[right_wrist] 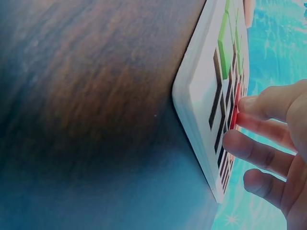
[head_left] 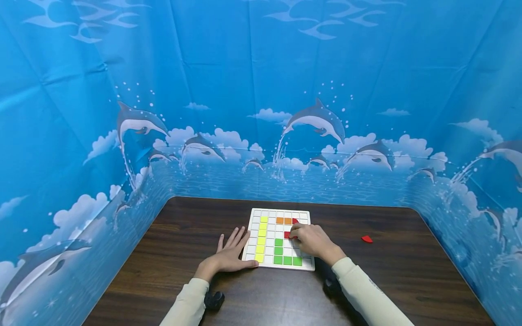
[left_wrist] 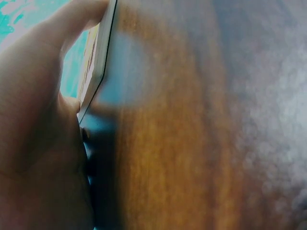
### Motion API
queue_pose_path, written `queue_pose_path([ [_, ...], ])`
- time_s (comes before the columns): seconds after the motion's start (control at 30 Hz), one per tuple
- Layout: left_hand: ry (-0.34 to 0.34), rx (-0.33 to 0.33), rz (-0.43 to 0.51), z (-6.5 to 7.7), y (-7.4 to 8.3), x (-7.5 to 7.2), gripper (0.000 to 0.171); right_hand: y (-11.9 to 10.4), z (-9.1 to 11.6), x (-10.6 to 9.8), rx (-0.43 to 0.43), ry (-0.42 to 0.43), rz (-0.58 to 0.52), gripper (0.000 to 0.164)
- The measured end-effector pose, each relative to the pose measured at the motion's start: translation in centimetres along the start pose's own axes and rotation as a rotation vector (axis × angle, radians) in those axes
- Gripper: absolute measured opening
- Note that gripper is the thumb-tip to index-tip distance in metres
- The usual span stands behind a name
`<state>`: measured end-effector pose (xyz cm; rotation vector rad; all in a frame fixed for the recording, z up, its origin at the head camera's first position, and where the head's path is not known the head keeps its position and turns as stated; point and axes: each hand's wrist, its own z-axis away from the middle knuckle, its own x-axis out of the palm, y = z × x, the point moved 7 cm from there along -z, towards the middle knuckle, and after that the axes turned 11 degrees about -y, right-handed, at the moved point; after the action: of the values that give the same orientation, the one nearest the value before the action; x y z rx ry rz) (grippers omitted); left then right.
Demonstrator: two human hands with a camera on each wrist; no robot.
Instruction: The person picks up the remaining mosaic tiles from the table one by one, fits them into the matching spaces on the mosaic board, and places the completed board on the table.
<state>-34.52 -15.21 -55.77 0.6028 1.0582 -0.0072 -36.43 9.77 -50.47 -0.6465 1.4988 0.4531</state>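
A white grid board (head_left: 271,213) lies on the table, with yellow squares down its left side, green squares in an L, and two orange squares near the top. My left hand (head_left: 230,256) is spread at the board's left edge, thumb along the lower corner; in the left wrist view the thumb (left_wrist: 72,24) touches the board's side. Over the board's right half, my right hand (head_left: 314,241) pinches a red piece (right_wrist: 234,117) between thumb and index finger. Another red piece (head_left: 295,221) shows beside the orange squares. The fingers partly hide the cells beneath.
A loose red piece (head_left: 367,239) with a curved edge lies on the dark wooden table (head_left: 391,276), right of the board. Dark straps sit at both wrists. A blue curtain (head_left: 220,90) printed with dolphins surrounds the table's back and sides.
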Motion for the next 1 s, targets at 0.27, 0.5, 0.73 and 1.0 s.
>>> queue_pose_path([
  [0.27,0.02,-0.006,-0.001,-0.4,-0.6,0.3,0.121,0.3,0.6,-0.3,0.04,0.023,-0.058,0.012],
  [0.5,0.037,0.001,-0.004,-0.9,-1.1,0.6,0.119,1.5,1.7,-0.5,0.089,0.046,-0.114,0.011],
  [0.73,0.006,-0.038,-0.025,-0.4,-0.3,0.1,0.116,3.0,3.2,-0.8,0.155,0.057,-0.145,0.017],
  [1.0,0.041,0.028,0.007,-0.6,-0.7,0.4,0.118,5.2,5.6,-1.0,0.218,0.076,-0.131,0.018],
])
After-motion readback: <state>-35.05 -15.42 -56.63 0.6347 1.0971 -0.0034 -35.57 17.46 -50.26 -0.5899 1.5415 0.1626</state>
